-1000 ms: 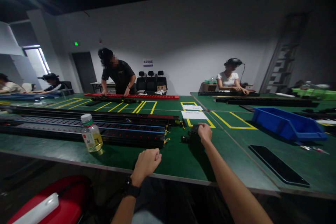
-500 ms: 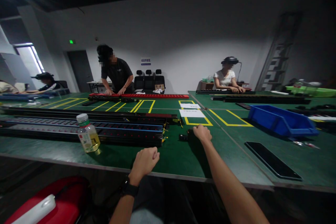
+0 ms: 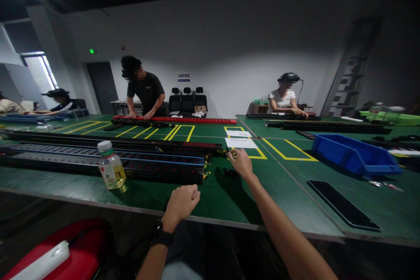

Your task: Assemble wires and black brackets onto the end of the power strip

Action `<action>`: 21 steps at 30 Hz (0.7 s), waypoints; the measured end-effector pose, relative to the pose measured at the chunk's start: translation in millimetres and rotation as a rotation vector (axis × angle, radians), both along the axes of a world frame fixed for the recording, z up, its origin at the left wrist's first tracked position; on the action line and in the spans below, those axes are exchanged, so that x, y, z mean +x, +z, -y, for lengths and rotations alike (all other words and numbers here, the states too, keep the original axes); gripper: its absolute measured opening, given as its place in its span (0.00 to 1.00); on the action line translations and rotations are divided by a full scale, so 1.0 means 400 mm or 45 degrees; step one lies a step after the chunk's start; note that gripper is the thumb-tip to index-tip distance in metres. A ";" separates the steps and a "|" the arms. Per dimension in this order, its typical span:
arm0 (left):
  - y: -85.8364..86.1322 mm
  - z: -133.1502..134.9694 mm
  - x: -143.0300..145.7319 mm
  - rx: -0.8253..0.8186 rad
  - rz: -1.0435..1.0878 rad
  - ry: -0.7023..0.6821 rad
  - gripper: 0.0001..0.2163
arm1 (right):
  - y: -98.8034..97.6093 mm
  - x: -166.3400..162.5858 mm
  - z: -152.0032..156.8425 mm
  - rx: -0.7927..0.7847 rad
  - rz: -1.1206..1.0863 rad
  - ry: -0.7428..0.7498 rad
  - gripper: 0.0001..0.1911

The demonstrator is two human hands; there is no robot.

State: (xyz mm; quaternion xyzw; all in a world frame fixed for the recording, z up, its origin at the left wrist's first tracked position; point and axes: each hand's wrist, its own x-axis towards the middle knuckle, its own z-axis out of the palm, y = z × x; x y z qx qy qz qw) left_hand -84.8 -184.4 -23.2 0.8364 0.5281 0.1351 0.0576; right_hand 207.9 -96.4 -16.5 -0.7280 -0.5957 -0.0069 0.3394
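Observation:
My left hand [image 3: 182,201] rests as a loose fist over the near edge of the green table, with nothing showing in its fingers. A black watch is on that wrist. Farther out, my right hand [image 3: 241,162] is closed in a pinch at the yellow-wired end of a black rail [image 3: 183,145]. Whatever its fingertips grip is too small and dark to make out. Left of my hands lie several long black rails, one with a blue edge strip [image 3: 177,159] and red dots. Yellow wires [image 3: 206,169] stick out of their ends.
A bottle of yellow drink [image 3: 111,168] stands before the rails. To the right are a blue bin [image 3: 354,155] and a black phone [image 3: 343,204]. White paper [image 3: 241,143] lies on yellow-taped markings. Co-workers work across the table, one at a red rail [image 3: 203,120].
My right hand has moved left and slightly away from me, from beside a small black piece to the rail's end. The left fist has stayed in place.

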 end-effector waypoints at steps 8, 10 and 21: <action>-0.009 -0.003 0.001 -0.003 -0.054 0.013 0.12 | 0.082 -0.179 -0.044 -0.154 0.324 0.525 0.11; -0.006 -0.001 0.002 0.004 -0.045 0.010 0.11 | 0.093 -0.197 -0.046 -0.258 0.404 0.505 0.10; -0.001 0.009 0.002 0.020 0.014 0.002 0.12 | 0.057 -0.212 -0.103 -0.313 0.293 0.609 0.10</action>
